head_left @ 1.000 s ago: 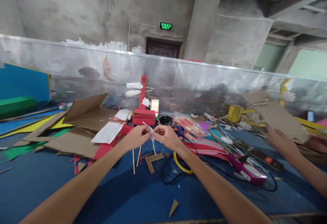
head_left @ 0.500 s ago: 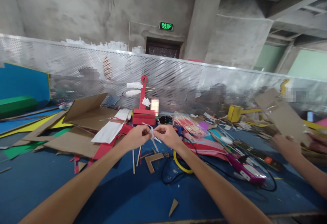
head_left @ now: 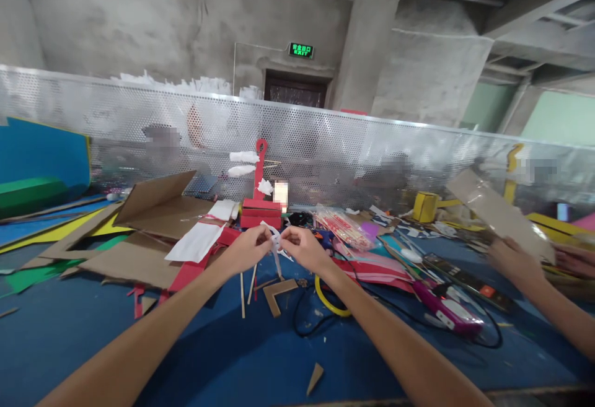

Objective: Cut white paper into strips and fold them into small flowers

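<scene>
Both my hands meet over the middle of the table, pinching a thin, curled white strip [head_left: 276, 245] that looks like paper or tape. My left hand [head_left: 251, 249] closes its fingertips on the strip's left side. From the right, my right hand [head_left: 304, 249] grips it the same way. A narrow tail of the strip hangs below the fingers. Just behind stands a red box-shaped piece [head_left: 261, 215] with a tall red upright [head_left: 259, 171], which carries white paper pieces [head_left: 243, 157]. Below my hands lie thin wooden sticks [head_left: 242, 295] and an L-shaped cardboard piece [head_left: 273, 298].
Cardboard sheets [head_left: 134, 257] and a white sheet [head_left: 194, 243] lie at left. On the right are a bag of sticks [head_left: 346, 228], a yellow ring [head_left: 325, 298], a black cable [head_left: 297, 326] and a purple device [head_left: 449, 311]. A co-worker's hand [head_left: 515, 264] holds a board [head_left: 502, 215].
My hands stay nearly in place, while the white strip between them shows a wider curve on top. At right, the co-worker's board has shifted left and tilted.
</scene>
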{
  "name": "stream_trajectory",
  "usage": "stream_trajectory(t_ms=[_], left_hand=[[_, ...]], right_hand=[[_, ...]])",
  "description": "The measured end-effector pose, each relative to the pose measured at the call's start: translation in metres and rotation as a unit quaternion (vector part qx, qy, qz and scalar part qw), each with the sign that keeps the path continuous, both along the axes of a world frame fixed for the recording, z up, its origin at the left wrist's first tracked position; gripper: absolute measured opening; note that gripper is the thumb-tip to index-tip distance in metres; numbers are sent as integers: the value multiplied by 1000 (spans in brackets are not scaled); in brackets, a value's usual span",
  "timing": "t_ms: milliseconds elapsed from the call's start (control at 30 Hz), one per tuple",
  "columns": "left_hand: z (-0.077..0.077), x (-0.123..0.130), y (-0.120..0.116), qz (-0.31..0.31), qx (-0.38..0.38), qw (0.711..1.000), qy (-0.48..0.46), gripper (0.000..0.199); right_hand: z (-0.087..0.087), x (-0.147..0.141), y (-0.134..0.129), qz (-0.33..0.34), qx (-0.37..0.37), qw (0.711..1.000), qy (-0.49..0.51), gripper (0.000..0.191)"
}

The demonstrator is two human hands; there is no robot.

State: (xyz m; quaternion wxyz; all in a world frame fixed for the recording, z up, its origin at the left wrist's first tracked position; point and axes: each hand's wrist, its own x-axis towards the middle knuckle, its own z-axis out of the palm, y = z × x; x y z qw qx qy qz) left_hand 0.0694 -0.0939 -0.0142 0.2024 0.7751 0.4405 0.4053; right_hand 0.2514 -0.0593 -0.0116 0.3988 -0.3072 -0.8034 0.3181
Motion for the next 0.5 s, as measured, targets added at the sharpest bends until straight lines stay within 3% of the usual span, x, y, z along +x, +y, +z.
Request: stream_trajectory(t_ms=[267, 500], left_hand=[[-1, -2, 3, -34, 21, 999, 2, 23], [-5, -6, 5, 88, 58, 992, 73, 13]], right_hand=[[2, 0, -2, 18, 11, 1000, -13, 13], [-1, 1, -1, -1, 39, 999, -35, 13]])
